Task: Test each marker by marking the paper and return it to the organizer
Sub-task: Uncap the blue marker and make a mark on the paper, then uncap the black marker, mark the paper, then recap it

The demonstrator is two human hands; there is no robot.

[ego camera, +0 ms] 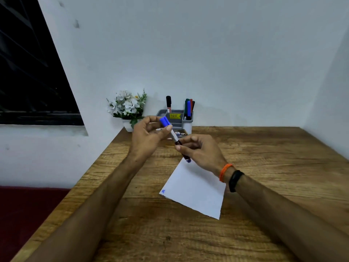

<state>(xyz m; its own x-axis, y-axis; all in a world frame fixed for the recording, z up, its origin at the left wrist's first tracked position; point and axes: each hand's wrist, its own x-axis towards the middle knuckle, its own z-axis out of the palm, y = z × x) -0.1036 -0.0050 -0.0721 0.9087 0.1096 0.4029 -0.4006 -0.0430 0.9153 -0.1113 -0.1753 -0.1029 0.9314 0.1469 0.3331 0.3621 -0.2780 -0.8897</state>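
Both hands hold a blue marker (174, 136) above the far end of the white paper (196, 188). My left hand (149, 135) pinches its blue cap (165, 121), which sits on the marker's upper end. My right hand (200, 150) grips the dark lower barrel, whose blue end pokes out below the fingers. The paper bears a small blue mark (163, 191) near its left corner. The grey organizer (176, 120) stands at the back of the table, with a black-capped marker (168, 104) in its left slot and several markers (189, 108) in its right cup.
A wooden table (264, 167) meets the wall at the back and right. A white pot of artificial flowers (128, 108) stands left of the organizer. A dark window fills the upper left. A dark red surface lies below the table's left edge.
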